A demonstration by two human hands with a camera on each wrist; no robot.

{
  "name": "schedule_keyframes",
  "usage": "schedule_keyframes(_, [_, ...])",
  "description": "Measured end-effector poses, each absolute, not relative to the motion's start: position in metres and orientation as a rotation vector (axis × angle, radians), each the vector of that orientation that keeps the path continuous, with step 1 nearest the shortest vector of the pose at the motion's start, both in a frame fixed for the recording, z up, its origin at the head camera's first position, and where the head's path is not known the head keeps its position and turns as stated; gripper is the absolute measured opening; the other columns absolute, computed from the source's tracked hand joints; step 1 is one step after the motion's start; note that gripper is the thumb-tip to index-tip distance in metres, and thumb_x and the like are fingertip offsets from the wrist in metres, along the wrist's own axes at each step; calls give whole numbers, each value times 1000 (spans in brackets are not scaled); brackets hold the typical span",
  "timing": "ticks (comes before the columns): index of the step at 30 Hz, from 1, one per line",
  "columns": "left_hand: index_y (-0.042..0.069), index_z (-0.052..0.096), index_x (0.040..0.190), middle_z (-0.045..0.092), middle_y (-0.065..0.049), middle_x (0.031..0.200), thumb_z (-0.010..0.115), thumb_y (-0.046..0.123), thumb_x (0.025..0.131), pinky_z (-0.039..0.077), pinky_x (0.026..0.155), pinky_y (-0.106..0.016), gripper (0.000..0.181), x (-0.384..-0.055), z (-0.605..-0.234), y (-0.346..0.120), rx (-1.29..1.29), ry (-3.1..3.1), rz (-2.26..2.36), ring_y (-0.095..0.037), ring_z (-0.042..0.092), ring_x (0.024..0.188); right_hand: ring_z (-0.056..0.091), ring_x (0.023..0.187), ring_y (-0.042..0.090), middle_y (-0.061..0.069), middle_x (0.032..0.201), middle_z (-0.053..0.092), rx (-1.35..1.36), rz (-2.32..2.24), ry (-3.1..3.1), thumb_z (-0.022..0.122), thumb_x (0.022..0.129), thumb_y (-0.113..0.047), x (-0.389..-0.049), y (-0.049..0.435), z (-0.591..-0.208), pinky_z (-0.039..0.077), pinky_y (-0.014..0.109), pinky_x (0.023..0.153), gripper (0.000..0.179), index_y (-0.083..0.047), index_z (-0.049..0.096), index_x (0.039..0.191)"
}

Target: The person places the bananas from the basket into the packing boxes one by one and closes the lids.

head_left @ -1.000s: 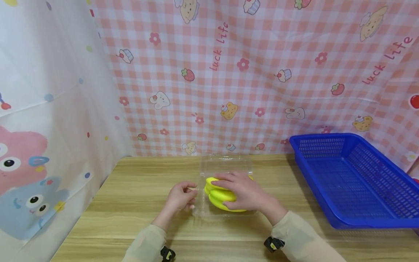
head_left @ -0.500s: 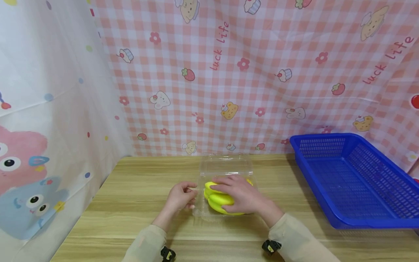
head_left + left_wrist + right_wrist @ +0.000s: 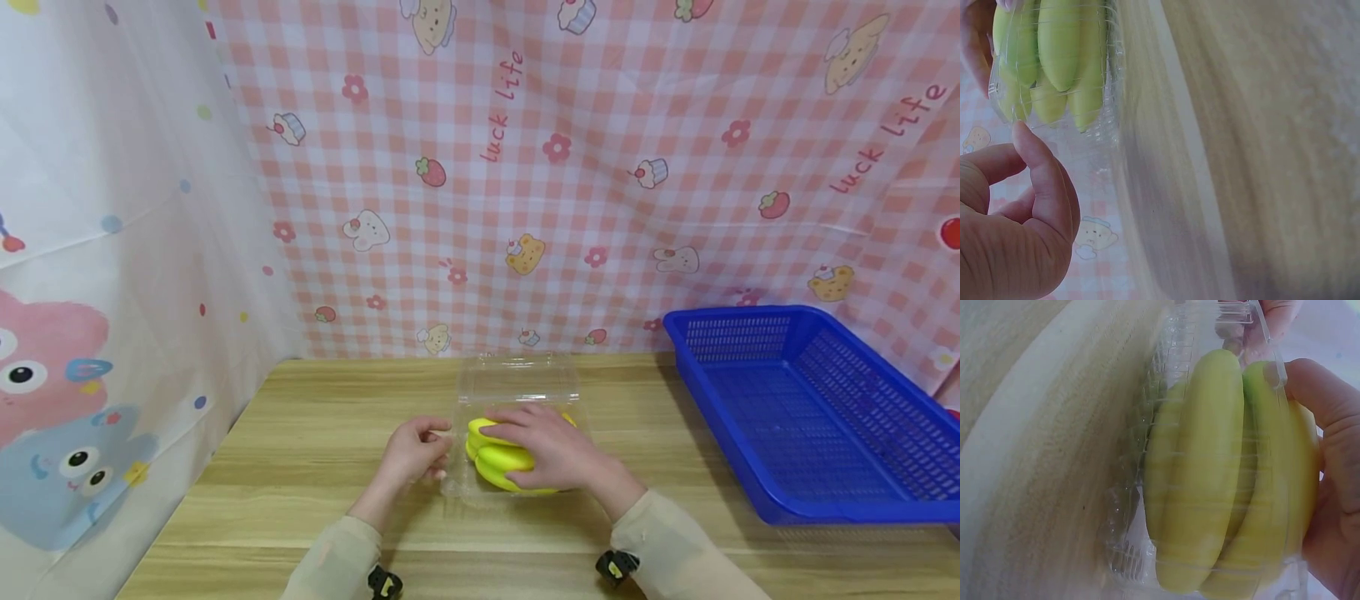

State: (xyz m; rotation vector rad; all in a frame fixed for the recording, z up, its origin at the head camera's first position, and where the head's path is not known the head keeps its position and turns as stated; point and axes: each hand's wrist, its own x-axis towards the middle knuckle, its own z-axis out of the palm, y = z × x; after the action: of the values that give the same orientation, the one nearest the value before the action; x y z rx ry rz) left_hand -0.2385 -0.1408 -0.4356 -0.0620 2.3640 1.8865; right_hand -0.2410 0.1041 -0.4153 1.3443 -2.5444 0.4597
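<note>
A clear plastic clamshell container (image 3: 459,485) lies on the wooden table with its lid (image 3: 517,379) folded back. In it sits a bunch of bright yellow bananas (image 3: 501,463), greenish at one end. My right hand (image 3: 551,446) grips the bunch from above, fingers spread over its far side and thumb on the near side. In the right wrist view, the bananas (image 3: 1200,469) show through the container's ribbed wall, with the thumb over them. My left hand (image 3: 416,450) holds the container's left rim, its fingers curled there. The left wrist view has its fingertip right at the edge.
A large blue plastic basket (image 3: 750,442) stands on the right of the wooden table (image 3: 337,400). Behind the table hangs a pink checked cloth (image 3: 570,200), with a white patterned curtain (image 3: 150,250) on the left.
My right hand and the bananas have shifted slightly left and toward me, lower into the container. The left hand has stayed at the rim.
</note>
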Motion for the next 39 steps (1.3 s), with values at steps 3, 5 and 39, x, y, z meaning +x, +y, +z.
schedule_keyframes(3, [-9, 62, 119, 54, -8, 79, 64, -3, 91, 56, 50, -26, 29, -238, -436, -141, -57, 2362, 1886, -14, 55, 59, 47, 130, 25, 5, 145, 51, 1338, 466, -2549, 79, 81, -31, -241, 104, -416, 38, 48, 110, 60, -17, 61, 136])
schedule_keyframes(5, [-9, 62, 119, 54, -8, 79, 63, -3, 91, 55, 49, -26, 29, -238, -435, -141, -55, 2360, 1884, -14, 55, 59, 48, 130, 25, 6, 145, 51, 1337, 477, -2550, 79, 80, -30, -242, 104, -416, 38, 48, 110, 60, -17, 61, 136])
schedule_keyframes(39, [-11, 60, 122, 54, -8, 80, 63, -3, 91, 54, 48, -23, 31, -238, -436, -142, -51, 2333, 1908, -14, 55, 59, 44, 134, 30, 9, 147, 48, 1328, 633, -2495, 79, 83, -29, -243, 131, -414, 36, 54, 111, 58, -12, 60, 135])
